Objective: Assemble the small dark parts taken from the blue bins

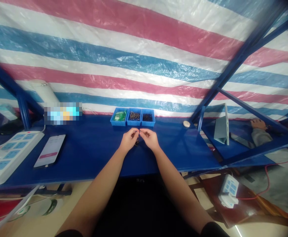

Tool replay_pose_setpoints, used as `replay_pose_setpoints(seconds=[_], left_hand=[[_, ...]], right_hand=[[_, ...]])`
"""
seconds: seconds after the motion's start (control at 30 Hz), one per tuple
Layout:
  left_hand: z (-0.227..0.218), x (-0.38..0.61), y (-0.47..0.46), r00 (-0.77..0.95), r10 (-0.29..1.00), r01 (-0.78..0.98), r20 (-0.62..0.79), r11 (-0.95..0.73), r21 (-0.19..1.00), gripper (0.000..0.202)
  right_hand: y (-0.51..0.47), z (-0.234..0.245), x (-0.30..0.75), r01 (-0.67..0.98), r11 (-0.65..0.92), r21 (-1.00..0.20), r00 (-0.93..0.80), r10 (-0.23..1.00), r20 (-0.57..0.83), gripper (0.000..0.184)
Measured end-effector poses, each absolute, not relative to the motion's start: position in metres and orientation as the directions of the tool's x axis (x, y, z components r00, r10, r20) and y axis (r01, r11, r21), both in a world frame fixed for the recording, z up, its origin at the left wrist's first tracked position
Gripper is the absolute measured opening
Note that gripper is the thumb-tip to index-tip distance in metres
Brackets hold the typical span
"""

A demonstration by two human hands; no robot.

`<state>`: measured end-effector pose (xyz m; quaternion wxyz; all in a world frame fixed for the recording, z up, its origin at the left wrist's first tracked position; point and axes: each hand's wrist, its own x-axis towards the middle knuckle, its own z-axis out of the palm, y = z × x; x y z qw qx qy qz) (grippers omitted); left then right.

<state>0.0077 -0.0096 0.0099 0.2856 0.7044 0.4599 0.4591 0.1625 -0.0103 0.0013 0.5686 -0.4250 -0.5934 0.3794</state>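
Observation:
My left hand [129, 139] and my right hand [149, 138] meet over the table, fingertips almost touching. Both are closed in a pinch, and what sits between the fingers is too small to name. Just below the fingertips shows a small cluster of dark and gold pieces [136, 142], partly hidden by the left hand; whether it hangs or lies on the table I cannot tell. Beyond the hands stand three blue bins: one with a green plastic packet [120, 116], one with small brass-and-dark pieces [134, 116], one with small black pieces [147, 117].
On the blue table [89, 154] lie a phone [50, 149], a white power strip [18, 154] and a round cream-coloured object [186, 124]. Blue metal posts [200, 119] frame both sides. At right, another person's hand [258, 124] rests near a tablet on a stand [222, 126].

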Motion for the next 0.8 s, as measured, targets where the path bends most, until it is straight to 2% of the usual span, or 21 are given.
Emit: replay_pose_setpoints(seconds=[0.2,0.47,0.8], left_hand=[[0.0083,0.0067,-0.0067,0.160,0.910,0.442,0.383,-0.414,0.796,0.029],[0.0094,0.0077,-0.0092,0.157,0.906,0.390,0.393,-0.423,0.818,0.027],[0.0087,0.0072,-0.0079,0.169,0.908,0.438,0.383,-0.417,0.797,0.027]], right_hand=[[-0.0109,0.0010,0.1619,0.105,0.334,-0.937,-0.002,0.942,0.336,0.033],[-0.0097,-0.0002,0.1626,0.078,0.335,-0.939,0.008,0.942,0.336,0.033],[-0.0126,0.0047,0.1612,0.091,0.345,-0.934,0.006,0.938,0.347,0.033]])
